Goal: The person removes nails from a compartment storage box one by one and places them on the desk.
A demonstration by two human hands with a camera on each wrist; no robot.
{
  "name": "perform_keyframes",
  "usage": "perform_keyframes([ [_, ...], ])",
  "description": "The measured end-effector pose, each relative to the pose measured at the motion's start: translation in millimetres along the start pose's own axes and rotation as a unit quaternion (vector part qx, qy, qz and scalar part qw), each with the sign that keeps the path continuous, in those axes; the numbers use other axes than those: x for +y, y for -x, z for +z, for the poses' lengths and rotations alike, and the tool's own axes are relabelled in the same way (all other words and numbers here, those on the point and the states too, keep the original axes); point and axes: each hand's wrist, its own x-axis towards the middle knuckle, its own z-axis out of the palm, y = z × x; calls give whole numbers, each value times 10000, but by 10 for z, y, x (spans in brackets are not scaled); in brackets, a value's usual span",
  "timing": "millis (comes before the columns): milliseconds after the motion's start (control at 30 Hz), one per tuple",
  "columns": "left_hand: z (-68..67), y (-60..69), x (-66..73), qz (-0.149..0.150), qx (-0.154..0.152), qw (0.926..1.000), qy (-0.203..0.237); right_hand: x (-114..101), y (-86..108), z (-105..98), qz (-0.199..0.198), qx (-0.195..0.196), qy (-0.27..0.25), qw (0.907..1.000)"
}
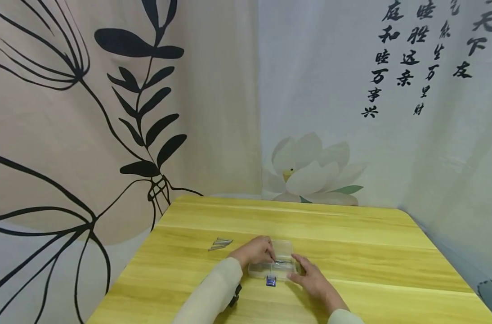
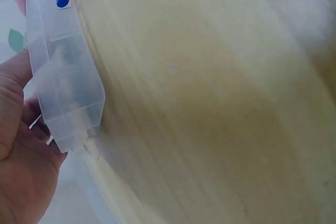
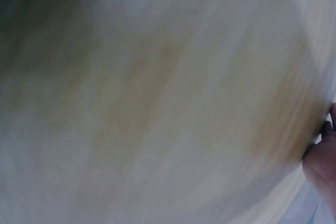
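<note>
A clear plastic compartment box lies on the table with its lid raised at the back and a blue latch at the front. My left hand reaches over it, pinching slim silver nails at the back compartment. In the left wrist view, metal ends show between the curled fingers behind the box wall. My right hand holds the box's right end, thumb at the front corner and fingers farther back. Only part of that hand appears in the right wrist view.
Several silver nails lie loose on the wooden table, left of the box. Printed curtains hang behind the table and at its sides.
</note>
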Motion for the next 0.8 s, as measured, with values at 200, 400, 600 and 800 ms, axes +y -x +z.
perform_keyframes([
  [200,-26,-5,23,158,-57,9995,-281,-12,0,4,4,-9,11,10000],
  [400,-47,-1,76,139,-145,9988,-445,9,9,8,59,-47,-44,10000],
  [600,-60,9,39,130,-168,9986,-493,6,12,20,20,-28,-113,9999],
  [800,-75,-11,-11,-1,-83,10000,34,-21,28,10,72,-44,-142,9999],
])
